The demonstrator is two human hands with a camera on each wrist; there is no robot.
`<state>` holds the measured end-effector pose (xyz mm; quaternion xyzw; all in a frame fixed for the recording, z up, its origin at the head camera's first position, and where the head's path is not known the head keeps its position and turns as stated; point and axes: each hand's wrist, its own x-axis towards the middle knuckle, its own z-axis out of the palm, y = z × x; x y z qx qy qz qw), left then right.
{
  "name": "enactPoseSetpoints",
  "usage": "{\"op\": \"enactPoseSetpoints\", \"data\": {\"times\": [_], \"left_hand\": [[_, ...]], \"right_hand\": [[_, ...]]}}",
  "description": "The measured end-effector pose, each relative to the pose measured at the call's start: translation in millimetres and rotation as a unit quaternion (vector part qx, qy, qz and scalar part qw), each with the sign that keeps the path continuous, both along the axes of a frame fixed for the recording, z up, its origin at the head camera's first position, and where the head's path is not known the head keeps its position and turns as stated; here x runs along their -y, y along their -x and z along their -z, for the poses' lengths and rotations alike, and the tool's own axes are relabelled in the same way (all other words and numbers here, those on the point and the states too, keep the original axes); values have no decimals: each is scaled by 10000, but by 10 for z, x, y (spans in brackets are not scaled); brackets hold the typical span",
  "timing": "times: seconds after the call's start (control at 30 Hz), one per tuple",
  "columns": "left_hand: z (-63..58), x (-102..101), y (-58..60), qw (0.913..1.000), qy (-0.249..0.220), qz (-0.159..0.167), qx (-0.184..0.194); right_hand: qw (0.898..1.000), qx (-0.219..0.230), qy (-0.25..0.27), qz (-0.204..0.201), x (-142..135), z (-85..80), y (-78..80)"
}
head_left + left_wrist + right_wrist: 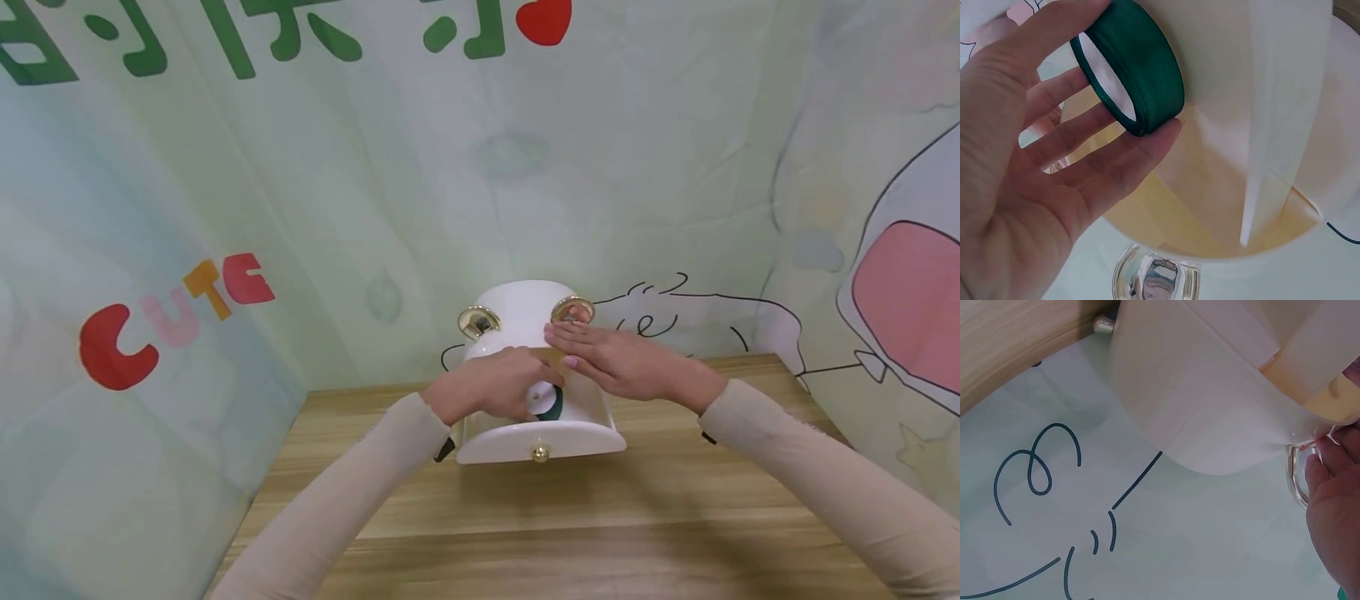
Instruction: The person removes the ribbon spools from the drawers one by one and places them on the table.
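My left hand point(498, 385) holds a roll of dark green ribbon point(1150, 69) with a white core, pinched between thumb and fingers, over the opening of a white container point(525, 304). Inside the container, a pale upright divider point(1272, 125) shows in the left wrist view. My right hand point(626, 360) lies with fairly straight fingers at the container's right edge, close to one gold ring-shaped fitting point(573, 309). In the right wrist view, part of that hand point(1338, 506) is beside the clear-and-gold ring.
The container has a rounded white front piece point(502, 443) with a gold knob point(540, 453). It stands on a wood-grain table point(675, 500). Printed fabric point(637, 150) rises behind the table and along both sides. Another gold ring point(478, 322) is at the container's left.
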<state>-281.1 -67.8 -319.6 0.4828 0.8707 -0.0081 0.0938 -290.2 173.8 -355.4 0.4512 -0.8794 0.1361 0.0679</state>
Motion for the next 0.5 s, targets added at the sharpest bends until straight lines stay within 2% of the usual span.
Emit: {"op": "enactPoseSetpoints", "data": {"times": [0.3,0.5], "left_hand": [[-21,31,-28,9996,-85,258,-49],[-88,95,-53,9994,-281,57,192]], "right_hand": [[9999,-53,100,-65,-4,-3,-2],[9999,-50,106,-77,3,-12,-5]]}}
